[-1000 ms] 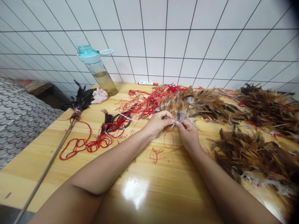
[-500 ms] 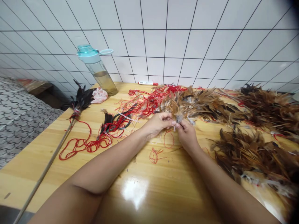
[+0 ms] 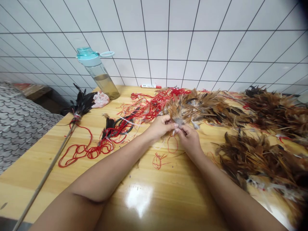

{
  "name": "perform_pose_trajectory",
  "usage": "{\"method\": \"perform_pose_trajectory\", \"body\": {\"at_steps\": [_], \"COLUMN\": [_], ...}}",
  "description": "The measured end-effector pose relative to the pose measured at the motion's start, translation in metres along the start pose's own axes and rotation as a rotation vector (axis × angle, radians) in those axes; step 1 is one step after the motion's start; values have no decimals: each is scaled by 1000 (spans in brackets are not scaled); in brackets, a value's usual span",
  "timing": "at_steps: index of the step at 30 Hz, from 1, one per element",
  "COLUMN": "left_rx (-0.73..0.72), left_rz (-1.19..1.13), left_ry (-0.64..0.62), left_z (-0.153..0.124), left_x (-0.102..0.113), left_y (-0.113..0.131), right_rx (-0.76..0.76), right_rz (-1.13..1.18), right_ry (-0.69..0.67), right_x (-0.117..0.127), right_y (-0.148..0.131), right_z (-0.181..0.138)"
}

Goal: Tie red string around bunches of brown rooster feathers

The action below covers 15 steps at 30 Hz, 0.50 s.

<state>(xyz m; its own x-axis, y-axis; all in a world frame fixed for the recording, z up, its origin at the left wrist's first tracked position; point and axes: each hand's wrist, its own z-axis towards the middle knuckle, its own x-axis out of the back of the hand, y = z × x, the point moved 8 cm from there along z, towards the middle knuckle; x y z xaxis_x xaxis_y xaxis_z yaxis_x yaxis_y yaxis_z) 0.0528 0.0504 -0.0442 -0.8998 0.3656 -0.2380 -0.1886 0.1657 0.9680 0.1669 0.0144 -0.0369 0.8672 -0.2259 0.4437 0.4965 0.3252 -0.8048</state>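
My left hand point(image 3: 161, 127) and my right hand point(image 3: 189, 138) meet at the middle of the table, thumbs nearly touching. Both are closed in a pinch on the base of a small bunch of brown feathers point(image 3: 176, 112) with grey fluff at its lower end. The bunch's tips point away from me, in front of a larger pile of brown feathers point(image 3: 216, 106). Tangled red string point(image 3: 154, 104) lies just beyond my left hand. A thin red thread loop point(image 3: 172, 144) hangs or lies below my fingers; which, I cannot tell.
At the left, a wooden stick point(image 3: 48, 175) with black feathers point(image 3: 83, 101) tied at its end crosses the table point(image 3: 154, 192). A water bottle point(image 3: 103, 78) and a marker point(image 3: 151, 86) stand and lie near the tiled wall. More brown feather bunches point(image 3: 260, 157) lie at the right.
The view has shifted slightly. Both hands stay together at the feather bunch, whose grey fluffy base now shows more between the fingers.
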Motion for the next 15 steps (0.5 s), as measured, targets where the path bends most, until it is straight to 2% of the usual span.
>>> {"method": "perform_pose_trajectory", "body": {"at_steps": [5,7,10,15], "left_rx": [49,41,45,41], "left_rz": [13,61,138,121], "left_ry": [-45,-52,-72,-125], "left_z": [1,1,1,-1], "left_x": [5,6,5,-3], "left_y": [8,10,9,5], "right_rx": [-225,-226,-149,-98], "right_rz": [381,355,237,242], "right_ry": [-127,-170,-228,-225], "right_x": [-10,-13,-16,-16], "right_y": [16,18,15,11], "right_z": [3,3,3,2]}}
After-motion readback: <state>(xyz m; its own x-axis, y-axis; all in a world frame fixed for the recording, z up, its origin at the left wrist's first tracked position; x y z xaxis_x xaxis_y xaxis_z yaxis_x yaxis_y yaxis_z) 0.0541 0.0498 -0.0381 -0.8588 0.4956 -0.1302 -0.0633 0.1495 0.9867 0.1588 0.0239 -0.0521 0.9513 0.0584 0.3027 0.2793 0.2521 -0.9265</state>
